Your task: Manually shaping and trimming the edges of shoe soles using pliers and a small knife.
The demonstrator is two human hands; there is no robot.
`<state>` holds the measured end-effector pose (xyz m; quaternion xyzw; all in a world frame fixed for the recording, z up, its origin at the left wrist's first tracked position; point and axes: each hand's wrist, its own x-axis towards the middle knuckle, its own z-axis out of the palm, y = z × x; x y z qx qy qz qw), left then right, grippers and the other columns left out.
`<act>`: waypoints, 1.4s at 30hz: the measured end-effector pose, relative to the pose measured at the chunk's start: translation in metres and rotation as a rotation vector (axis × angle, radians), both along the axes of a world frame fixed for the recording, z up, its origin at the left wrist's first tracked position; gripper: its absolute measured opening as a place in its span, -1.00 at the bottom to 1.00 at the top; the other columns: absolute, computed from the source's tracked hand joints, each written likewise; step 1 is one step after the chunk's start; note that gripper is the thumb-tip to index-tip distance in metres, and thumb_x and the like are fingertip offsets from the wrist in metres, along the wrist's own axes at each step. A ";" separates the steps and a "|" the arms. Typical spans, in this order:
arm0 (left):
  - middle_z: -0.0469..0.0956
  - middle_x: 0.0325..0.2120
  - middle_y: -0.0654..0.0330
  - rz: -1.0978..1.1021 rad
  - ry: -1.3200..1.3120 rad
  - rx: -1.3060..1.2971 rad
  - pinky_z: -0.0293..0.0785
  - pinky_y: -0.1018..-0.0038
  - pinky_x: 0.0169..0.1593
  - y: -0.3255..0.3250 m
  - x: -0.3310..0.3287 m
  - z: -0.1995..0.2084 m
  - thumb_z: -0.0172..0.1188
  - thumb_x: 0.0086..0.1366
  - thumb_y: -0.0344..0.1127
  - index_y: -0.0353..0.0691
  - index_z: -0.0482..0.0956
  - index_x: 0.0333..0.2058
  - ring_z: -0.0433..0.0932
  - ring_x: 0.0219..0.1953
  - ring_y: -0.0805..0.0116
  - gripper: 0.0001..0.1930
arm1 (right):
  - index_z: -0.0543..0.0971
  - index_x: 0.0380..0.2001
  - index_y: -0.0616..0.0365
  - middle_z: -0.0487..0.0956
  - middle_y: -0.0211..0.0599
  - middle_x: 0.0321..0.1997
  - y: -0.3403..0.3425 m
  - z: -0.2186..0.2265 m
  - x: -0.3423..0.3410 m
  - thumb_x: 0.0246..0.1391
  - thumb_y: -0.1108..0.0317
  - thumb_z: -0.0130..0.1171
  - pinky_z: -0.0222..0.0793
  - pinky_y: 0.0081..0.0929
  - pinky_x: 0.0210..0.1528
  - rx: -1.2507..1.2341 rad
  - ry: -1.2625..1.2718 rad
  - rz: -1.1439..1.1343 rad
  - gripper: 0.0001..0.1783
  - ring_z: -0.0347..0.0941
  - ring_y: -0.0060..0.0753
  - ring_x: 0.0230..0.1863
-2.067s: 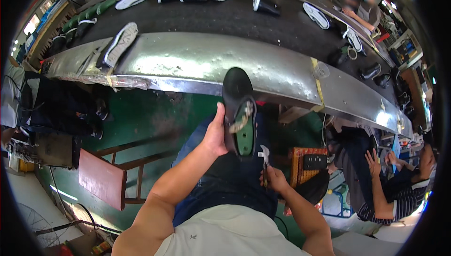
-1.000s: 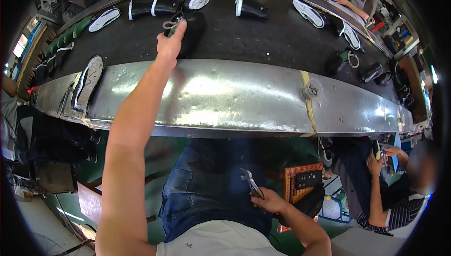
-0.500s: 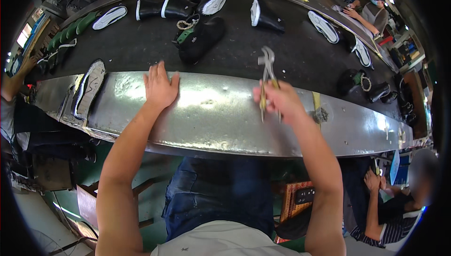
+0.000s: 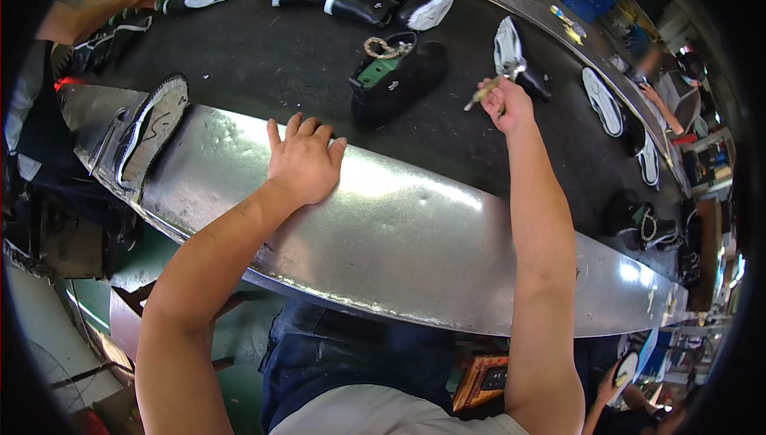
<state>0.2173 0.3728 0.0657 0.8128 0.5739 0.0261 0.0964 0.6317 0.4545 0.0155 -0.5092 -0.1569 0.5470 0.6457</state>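
My left hand (image 4: 307, 160) lies on the shiny metal ledge (image 4: 383, 219), fingers spread and holding nothing. Stretched out over the dark work surface, my right hand (image 4: 508, 108) is closed round pincers (image 4: 481, 96) with yellowish handles. Their metal jaws overlap a black boot (image 4: 535, 81) with a white sole; whether they touch it I cannot tell. Between my hands stands another black boot (image 4: 403, 84), with a green piece and a braided loop at its opening. At left, a shoe (image 4: 155, 128) rests on the ledge with its pale underside showing.
Black boots with white soles (image 4: 355, 0) line the far side. More shoes (image 4: 602, 104) lie at right, near a dark boot with a loop (image 4: 630, 215). A co-worker's arm (image 4: 88, 20) reaches in at far left; another person's hand holds a shoe (image 4: 626, 369) at lower right.
My right hand has carried the pincers from above the metal ledge out to the boot at the far side. My left hand remains on the ledge. The whole view has turned.
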 end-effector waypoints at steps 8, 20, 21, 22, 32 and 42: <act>0.38 0.29 0.01 0.005 0.002 0.049 -0.22 -0.23 0.47 0.001 0.003 -0.002 -0.15 0.51 0.01 -0.22 0.52 0.17 0.10 0.46 -0.06 -0.49 | 0.53 -0.35 0.19 0.58 -0.25 -0.49 -0.067 0.032 0.031 0.41 0.21 0.05 0.10 -0.63 -0.72 -0.024 -0.422 -0.130 -0.70 0.40 -0.56 -0.63; 0.36 0.32 -0.02 -0.121 -0.902 -0.083 -0.06 -0.01 0.46 -0.051 -0.010 -0.011 -0.05 0.50 0.10 -0.27 0.37 0.29 0.15 0.45 0.10 -0.39 | 0.50 -0.10 0.30 0.56 -0.35 -0.37 -0.382 0.192 -0.144 0.36 0.36 0.01 0.34 -0.63 -0.35 0.123 -0.697 0.110 -0.79 0.47 -0.62 -0.38; 0.35 0.32 -0.01 -0.041 -1.297 -0.456 0.03 0.08 0.43 -0.092 -0.013 -0.001 -0.02 0.51 0.13 -0.26 0.31 0.33 0.16 0.45 0.12 -0.35 | 0.48 -0.08 0.33 0.57 -0.31 -0.32 -0.418 0.196 -0.159 0.36 0.36 0.01 0.38 -0.59 -0.30 0.053 -0.694 0.206 -0.77 0.48 -0.58 -0.35; 0.32 0.34 -0.01 -0.163 -1.499 -0.677 0.04 0.15 0.44 -0.139 -0.024 0.004 0.05 0.47 0.17 -0.24 0.18 0.40 0.14 0.45 0.15 -0.26 | 0.47 -0.07 0.35 0.57 -0.28 -0.29 -0.449 0.198 -0.177 0.35 0.35 0.02 0.41 -0.55 -0.27 0.063 -0.644 0.304 -0.75 0.49 -0.55 -0.32; 0.21 0.38 -0.11 -0.461 -0.847 -0.979 0.18 0.35 0.38 -0.395 -0.139 -0.019 0.51 0.13 -0.27 -0.22 -0.29 0.51 0.31 0.36 0.11 0.22 | 0.46 0.03 0.29 0.59 -0.27 -0.21 -0.627 0.079 -0.281 0.38 0.23 0.11 0.45 -0.57 -0.27 -0.177 -0.133 0.581 -0.65 0.52 -0.57 -0.26; -0.15 0.47 -0.30 -0.581 -0.201 -0.566 0.14 -0.05 0.42 -0.407 -0.072 -0.072 0.38 0.14 0.19 -0.45 0.09 0.39 -0.11 0.51 -0.24 0.08 | 0.48 0.09 0.30 0.62 -0.15 0.07 -0.709 0.021 -0.276 0.39 0.28 0.07 0.64 -0.40 -0.25 -0.519 -0.075 0.553 -0.65 0.62 -0.30 -0.01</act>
